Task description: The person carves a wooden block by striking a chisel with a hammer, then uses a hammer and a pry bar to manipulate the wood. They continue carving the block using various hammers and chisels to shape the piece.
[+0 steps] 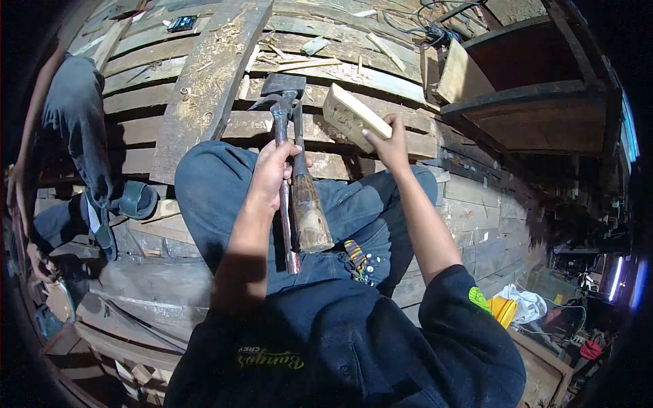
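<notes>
My left hand (271, 175) is closed around the handles of two tools held side by side over my lap. One is a claw hammer (280, 129) with a long, thin, worn handle. Beside it is a tool with a thick wooden handle (310, 217) and a dark metal shank; a broad dark metal head (284, 83) shows at the top, but which tool it belongs to is hard to tell. My right hand (390, 145) grips the near right end of a pale wooden block (350, 115), tilted, with marks on its face. Its fingers are partly hidden behind the block.
A thick plank (204, 88) strewn with shavings lies ahead to the left on the slatted floor. Offcuts (309, 64) are scattered beyond. A wooden frame (524, 115) stands at right. Another person's leg (78, 122) and sandal (139, 199) are at left. A phone-like device (181, 24) lies far left.
</notes>
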Demonstrator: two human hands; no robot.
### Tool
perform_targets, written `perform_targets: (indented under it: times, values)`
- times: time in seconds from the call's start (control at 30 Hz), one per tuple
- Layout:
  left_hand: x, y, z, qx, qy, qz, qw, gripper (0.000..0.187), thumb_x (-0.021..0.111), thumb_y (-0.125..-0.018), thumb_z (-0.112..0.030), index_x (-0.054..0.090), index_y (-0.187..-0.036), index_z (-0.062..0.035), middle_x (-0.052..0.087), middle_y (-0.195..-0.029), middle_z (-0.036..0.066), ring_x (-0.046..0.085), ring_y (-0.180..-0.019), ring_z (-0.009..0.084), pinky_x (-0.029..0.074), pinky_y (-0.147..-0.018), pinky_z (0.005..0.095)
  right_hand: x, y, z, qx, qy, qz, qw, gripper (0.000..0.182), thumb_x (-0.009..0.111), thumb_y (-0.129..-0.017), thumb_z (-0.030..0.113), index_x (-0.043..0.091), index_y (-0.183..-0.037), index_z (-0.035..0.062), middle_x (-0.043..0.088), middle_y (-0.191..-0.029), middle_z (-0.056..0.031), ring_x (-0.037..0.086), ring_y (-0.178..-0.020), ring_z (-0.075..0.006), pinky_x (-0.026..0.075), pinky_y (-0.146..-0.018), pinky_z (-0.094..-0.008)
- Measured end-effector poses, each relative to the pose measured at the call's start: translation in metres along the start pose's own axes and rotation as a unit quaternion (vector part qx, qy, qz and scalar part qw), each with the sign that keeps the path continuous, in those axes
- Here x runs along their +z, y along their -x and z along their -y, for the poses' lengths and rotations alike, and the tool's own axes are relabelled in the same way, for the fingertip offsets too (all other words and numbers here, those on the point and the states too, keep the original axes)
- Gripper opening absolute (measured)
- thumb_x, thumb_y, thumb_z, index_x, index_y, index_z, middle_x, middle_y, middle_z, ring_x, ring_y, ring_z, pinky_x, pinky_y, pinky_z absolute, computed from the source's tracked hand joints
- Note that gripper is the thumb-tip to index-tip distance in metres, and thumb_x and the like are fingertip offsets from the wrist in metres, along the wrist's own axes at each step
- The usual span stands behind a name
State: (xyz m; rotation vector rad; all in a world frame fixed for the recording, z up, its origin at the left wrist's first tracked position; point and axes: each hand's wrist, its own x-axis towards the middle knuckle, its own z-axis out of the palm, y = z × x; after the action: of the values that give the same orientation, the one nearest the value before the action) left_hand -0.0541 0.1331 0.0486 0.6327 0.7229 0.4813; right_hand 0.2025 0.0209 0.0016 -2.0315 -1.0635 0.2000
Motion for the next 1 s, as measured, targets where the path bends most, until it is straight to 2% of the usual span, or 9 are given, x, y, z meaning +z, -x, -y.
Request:
perform_targets:
  times: [0.07, 0.1, 0.23, 0.4, 0.53, 0.6, 0.8, 0.9, 1.0]
  values:
    - [0.000, 0.000, -0.001, 0.005, -0.011, 0.002, 1.000, 0.006, 0.055, -0.084, -0.012, 0.056, -0.086, -0.0066, 0.064, -0.071, 0.006, 0.038, -0.043, -0.0001, 0.031, -0.041, 0.0146, 0.000, -0.003, -0.003, 0.038, 0.012, 0.107, 0.993, 0.052, 0.081, -0.071, 0.021, 0.048, -0.106, 0.0017, 0.060, -0.093, -0.0140, 0.059, -0.088, -0.0226, 0.049, -0.078, -0.0354]
    - [0.000, 0.001, -0.002, 0.009, -0.021, 0.004, 1.000, 0.006, 0.055, -0.084, -0.012, 0.056, -0.086, -0.0066, 0.064, -0.070, 0.006, 0.038, -0.043, 0.0000, 0.031, -0.041, 0.0148, -0.003, -0.003, 0.000, 0.056, 0.016, 0.150, 0.987, 0.050, 0.076, -0.075, 0.020, 0.048, -0.112, 0.0007, 0.062, -0.101, -0.0208, 0.062, -0.096, -0.0321, 0.049, -0.084, -0.0399]
    - [-0.005, -0.004, 0.005, 0.002, -0.015, 0.002, 1.000, 0.006, 0.055, -0.084, -0.013, 0.056, -0.086, -0.0072, 0.064, -0.070, 0.006, 0.037, -0.043, 0.0001, 0.031, -0.041, 0.0157, 0.002, -0.003, 0.002, -0.014, 0.140, 0.143, 0.980, 0.043, 0.063, -0.082, 0.016, 0.047, -0.120, 0.0010, 0.060, -0.107, -0.0283, 0.056, -0.104, -0.0453, 0.046, -0.086, -0.0481]
    - [-0.001, 0.001, -0.001, -0.001, -0.019, -0.014, 1.000, 0.008, 0.055, -0.084, -0.013, 0.055, -0.089, -0.0070, 0.064, -0.070, 0.006, 0.038, -0.043, 0.0000, 0.032, -0.040, 0.0160, 0.005, 0.004, 0.031, -0.038, 0.081, 0.052, 0.995, 0.035, 0.058, -0.084, 0.012, 0.047, -0.115, 0.0005, 0.060, -0.103, -0.0285, 0.057, -0.099, -0.0458, 0.046, -0.083, -0.0496]
    - [-0.003, -0.003, 0.002, -0.006, -0.002, 0.009, 1.000, 0.008, 0.055, -0.084, -0.012, 0.055, -0.090, -0.0065, 0.064, -0.070, 0.007, 0.037, -0.042, 0.0002, 0.032, -0.040, 0.0153, 0.012, 0.002, 0.029, 0.000, 0.194, 0.122, 0.973, 0.031, 0.060, -0.083, 0.011, 0.049, -0.110, -0.0002, 0.060, -0.100, -0.0283, 0.057, -0.097, -0.0460, 0.046, -0.081, -0.0515]
    - [-0.002, -0.001, 0.001, -0.003, -0.010, -0.006, 1.000, 0.006, 0.055, -0.084, -0.012, 0.055, -0.087, -0.0072, 0.064, -0.070, 0.008, 0.038, -0.042, 0.0005, 0.033, -0.040, 0.0151, 0.012, 0.001, 0.033, -0.058, 0.144, 0.063, 0.986, 0.042, 0.060, -0.084, 0.014, 0.045, -0.121, -0.0004, 0.059, -0.101, -0.0303, 0.057, -0.097, -0.0463, 0.046, -0.081, -0.0506]
    - [-0.003, -0.003, 0.001, 0.006, -0.006, 0.010, 1.000, 0.005, 0.055, -0.084, -0.013, 0.055, -0.085, -0.0081, 0.063, -0.070, 0.007, 0.038, -0.042, 0.0003, 0.033, -0.041, 0.0149, 0.022, -0.005, 0.007, 0.047, 0.176, 0.150, 0.972, 0.038, 0.059, -0.087, 0.015, 0.048, -0.118, -0.0025, 0.064, -0.099, -0.0249, 0.063, -0.094, -0.0385, 0.049, -0.081, -0.0435]
    - [-0.003, 0.001, 0.001, 0.001, 0.027, 0.009, 1.000, 0.006, 0.055, -0.084, -0.012, 0.055, -0.085, -0.0060, 0.063, -0.070, 0.007, 0.040, -0.043, 0.0005, 0.035, -0.042, 0.0149, 0.030, 0.013, -0.003, 0.206, -0.155, 0.149, 0.955, 0.045, 0.056, -0.093, 0.016, 0.042, -0.130, -0.0059, 0.063, -0.113, -0.0140, 0.060, -0.102, -0.0179, 0.047, -0.085, -0.0313]
    - [-0.004, -0.002, 0.003, 0.011, 0.023, 0.011, 1.000, 0.004, 0.054, -0.084, -0.011, 0.053, -0.084, -0.0072, 0.063, -0.068, 0.007, 0.038, -0.043, 0.0009, 0.034, -0.040, 0.0177, 0.026, 0.050, 0.038, 0.284, -0.189, 0.149, 0.928, 0.052, 0.057, -0.092, 0.017, 0.034, -0.135, -0.0032, 0.062, -0.108, -0.0162, 0.059, -0.094, -0.0178, 0.046, -0.080, -0.0289]
